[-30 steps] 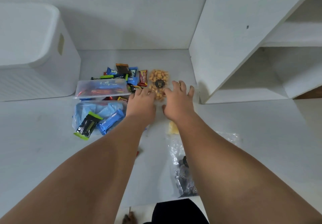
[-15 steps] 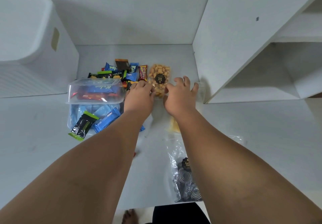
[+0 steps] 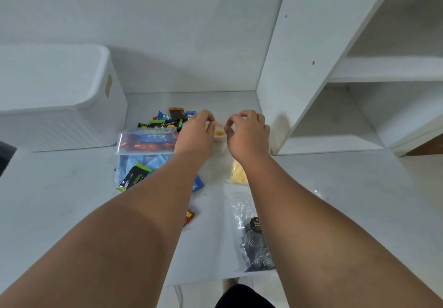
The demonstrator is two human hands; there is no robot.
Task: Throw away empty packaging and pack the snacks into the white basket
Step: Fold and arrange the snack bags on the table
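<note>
My left hand (image 3: 195, 131) and my right hand (image 3: 248, 132) both pinch the top of a clear bag of golden nuts (image 3: 219, 133), which hangs between them above the table and is mostly hidden by my fingers. The white basket (image 3: 60, 101) stands at the far left. A heap of small wrapped snack bars (image 3: 167, 119) lies behind a clear lidded tub (image 3: 146, 141) of snacks. A pale blue bag (image 3: 143, 164) with a black and green wrapper (image 3: 133, 177) on it lies below the tub.
A white shelf unit (image 3: 335, 80) stands at the right. A clear bag of dark spiral cookies (image 3: 255, 243) and a yellow snack bag (image 3: 238, 174) lie under my right arm. A red wrapper (image 3: 189, 217) lies near my left arm.
Both hands have closed on the nut bag and lifted it off the table. The camera has tilted up, so the table's contents sit lower in view.
</note>
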